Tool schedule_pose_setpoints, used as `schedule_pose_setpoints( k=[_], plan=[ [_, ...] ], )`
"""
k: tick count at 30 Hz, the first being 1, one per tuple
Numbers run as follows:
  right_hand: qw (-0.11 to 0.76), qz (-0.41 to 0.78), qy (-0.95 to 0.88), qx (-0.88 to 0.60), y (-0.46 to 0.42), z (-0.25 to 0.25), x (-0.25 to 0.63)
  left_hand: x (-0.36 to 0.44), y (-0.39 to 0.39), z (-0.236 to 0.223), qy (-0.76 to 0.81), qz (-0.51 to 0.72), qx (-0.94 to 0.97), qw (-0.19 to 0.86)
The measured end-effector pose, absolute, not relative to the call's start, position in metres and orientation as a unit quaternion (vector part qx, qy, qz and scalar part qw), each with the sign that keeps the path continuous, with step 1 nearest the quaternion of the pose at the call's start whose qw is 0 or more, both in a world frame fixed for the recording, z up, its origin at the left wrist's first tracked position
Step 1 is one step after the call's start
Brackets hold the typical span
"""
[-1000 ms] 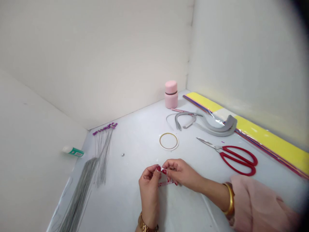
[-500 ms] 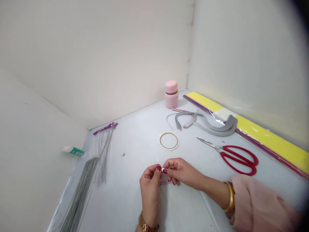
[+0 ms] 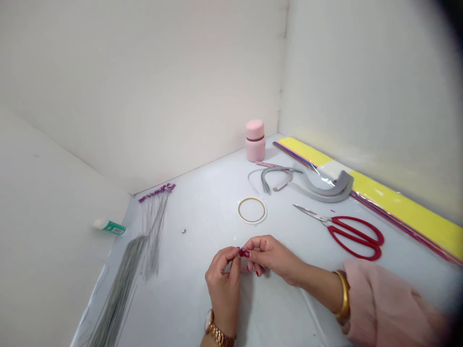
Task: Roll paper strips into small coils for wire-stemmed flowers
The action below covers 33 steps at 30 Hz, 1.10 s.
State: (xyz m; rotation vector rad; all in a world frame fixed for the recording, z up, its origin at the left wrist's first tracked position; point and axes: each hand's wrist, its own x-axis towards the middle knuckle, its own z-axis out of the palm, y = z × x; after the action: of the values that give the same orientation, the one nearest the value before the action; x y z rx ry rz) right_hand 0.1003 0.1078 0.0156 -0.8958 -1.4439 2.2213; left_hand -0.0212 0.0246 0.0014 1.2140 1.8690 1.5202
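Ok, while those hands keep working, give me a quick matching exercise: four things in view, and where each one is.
Things:
1. gold wristwatch
2. gold bangle
3. pink lidded jar
4. red-handled scissors

Places:
A. on the right wrist
B. standing by the back wall
C. on the left wrist
D. lying flat, blades pointing left

Pairs: 1-C, 2-A, 3-B, 4-D
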Motion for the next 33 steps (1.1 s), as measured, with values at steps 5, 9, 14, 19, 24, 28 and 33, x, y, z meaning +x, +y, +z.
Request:
schedule_pose_setpoints(
  k=[5, 9, 14, 19, 24, 28, 33],
  plan=[
    [0.185, 0.798, -0.489, -0.301, 0.109, 0.014, 0.102, -0.024, 0.026, 0.006, 0.655, 0.537, 0.503, 0.174],
    [0.213, 0.801, -0.467, -0.308, 0.110, 0.011, 0.100, -0.025, 0.026, 0.007, 0.645, 0.519, 0.531, 0.181],
    [0.230, 0.792, -0.465, -0.322, 0.111, 0.014, 0.099, -0.020, 0.029, 0.010, 0.650, 0.553, 0.400, 0.334],
    [0.225, 0.782, -0.485, -0.320, 0.108, 0.012, 0.100, -0.012, 0.032, 0.014, 0.604, 0.594, 0.294, 0.442],
    [0.217, 0.774, -0.503, -0.318, 0.104, 0.012, 0.099, -0.009, 0.032, 0.017, 0.596, 0.606, 0.260, 0.459],
    [0.215, 0.761, -0.520, -0.324, 0.103, 0.014, 0.099, -0.010, 0.032, 0.015, 0.593, 0.611, 0.241, 0.467],
    [0.217, 0.756, -0.539, -0.301, 0.105, 0.014, 0.100, -0.009, 0.032, 0.012, 0.579, 0.615, 0.239, 0.479]
  ],
)
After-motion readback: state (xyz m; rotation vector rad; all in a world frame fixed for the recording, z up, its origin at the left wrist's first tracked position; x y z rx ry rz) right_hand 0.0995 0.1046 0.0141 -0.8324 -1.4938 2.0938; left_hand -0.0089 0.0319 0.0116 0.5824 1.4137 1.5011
